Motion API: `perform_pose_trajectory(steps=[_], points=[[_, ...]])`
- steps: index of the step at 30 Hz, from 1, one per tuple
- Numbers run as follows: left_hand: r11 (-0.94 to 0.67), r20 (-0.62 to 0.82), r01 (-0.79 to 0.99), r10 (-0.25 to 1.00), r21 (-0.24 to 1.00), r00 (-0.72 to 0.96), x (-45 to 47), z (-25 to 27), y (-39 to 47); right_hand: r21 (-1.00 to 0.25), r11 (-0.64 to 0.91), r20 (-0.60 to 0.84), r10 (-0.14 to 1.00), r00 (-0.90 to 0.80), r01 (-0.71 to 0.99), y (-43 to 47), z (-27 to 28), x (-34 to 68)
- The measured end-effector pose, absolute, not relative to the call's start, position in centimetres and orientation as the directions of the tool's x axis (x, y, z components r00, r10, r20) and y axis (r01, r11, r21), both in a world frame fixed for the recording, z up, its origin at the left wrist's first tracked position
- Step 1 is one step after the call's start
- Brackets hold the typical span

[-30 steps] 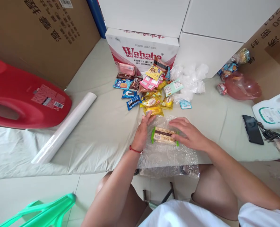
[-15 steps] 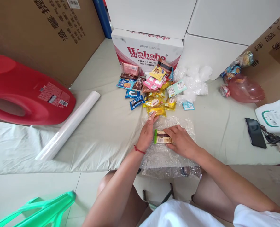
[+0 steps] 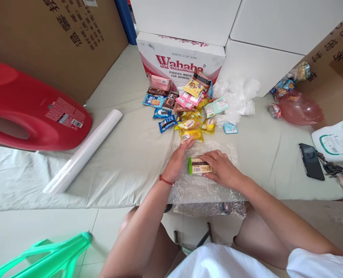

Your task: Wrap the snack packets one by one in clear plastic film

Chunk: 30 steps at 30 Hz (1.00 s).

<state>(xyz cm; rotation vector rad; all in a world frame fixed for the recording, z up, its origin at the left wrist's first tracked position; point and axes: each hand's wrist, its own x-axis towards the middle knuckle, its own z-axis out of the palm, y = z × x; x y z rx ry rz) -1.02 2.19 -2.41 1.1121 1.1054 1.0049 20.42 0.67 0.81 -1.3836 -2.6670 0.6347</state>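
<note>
Under my right hand (image 3: 222, 170) lies a wrapped snack bar (image 3: 199, 165), cream and brown with a green end. My right fingers are closed over its right part, which they hide. The bar rests on a crinkled sheet of clear plastic film (image 3: 206, 189) that hangs over the table's front edge. To the left of the bar is my left hand (image 3: 175, 160), its fingers stretched forward at the film's far left. Those fingertips reach the nearest yellow snack packet (image 3: 195, 134); whether they press on it or pinch the film edge is unclear.
A pile of colourful snack packets (image 3: 189, 100) leans toward a Wahaba carton (image 3: 180, 58). Crumpled clear plastic (image 3: 238, 98) sits beside it. Leftward are a film roll (image 3: 84, 150) and a red jug (image 3: 35, 112); rightward, a phone (image 3: 311, 162) and a white bottle (image 3: 335, 141).
My left wrist has shifted slightly left, with the fingertips still at the yellow packet. My right hand stays on the snack bar. The whole view has moved a little.
</note>
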Motion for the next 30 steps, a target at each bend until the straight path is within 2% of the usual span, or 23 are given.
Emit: perform_pose_trajectory(steps=[3,5,7,10,13,15,17,19,21,23,27,30], points=[[0.122,-0.130,0.048,0.966,0.991,0.225,-1.7,-2.0,2.4,-0.422,0.560,0.074,0.805,-0.589,0.713,-0.8,1.6,21.9],[0.062,-0.118,0.187,0.946,0.980,0.301,-1.9,-1.8,2.5,-0.423,0.602,0.208,0.792,-0.574,0.677,-3.1,2.2,22.7],[-0.022,-0.111,0.341,0.925,0.940,0.365,-1.9,-1.8,2.5,-0.403,0.644,0.281,0.764,-0.581,0.650,-6.3,2.2,23.0],[-0.123,-0.107,0.504,0.909,0.855,0.403,-1.6,-2.1,2.5,-0.307,0.704,0.258,0.709,-0.656,0.640,-11.2,0.4,22.6],[-0.165,-0.101,0.549,0.901,0.819,0.421,-1.3,-2.5,2.6,-0.213,0.681,0.248,0.731,-0.635,0.700,-13.6,-2.0,22.3],[-0.178,-0.100,0.552,0.894,0.815,0.436,-1.4,-2.7,2.6,-0.247,0.663,0.314,0.745,-0.589,0.707,-13.4,-2.5,22.6],[-0.186,-0.101,0.550,0.888,0.814,0.449,-1.5,-2.7,2.7,-0.354,0.669,0.351,0.743,-0.570,0.654,-12.1,-1.6,23.1],[-0.195,-0.096,0.543,0.882,0.817,0.461,-1.7,-2.7,2.7,-0.509,0.638,0.311,0.762,-0.568,0.577,-9.8,0.1,23.5],[-0.206,-0.087,0.530,0.876,0.822,0.475,-1.9,-2.6,2.8,-0.667,0.537,0.203,0.798,-0.567,0.517,-6.9,2.1,23.7],[-0.207,-0.089,0.520,0.869,0.829,0.488,-2.1,-2.5,2.9,-0.767,0.404,0.080,0.831,-0.550,0.498,-3.7,3.4,23.6],[-0.184,-0.097,0.471,0.853,0.863,0.512,-2.6,-2.2,3.1,-0.822,0.114,-0.161,0.894,-0.419,0.558,2.4,2.9,22.7],[-0.090,-0.083,0.337,0.881,0.937,0.466,-3.5,-1.7,3.1,-0.747,-0.005,-0.284,0.907,-0.312,0.665,5.0,1.3,21.9]])
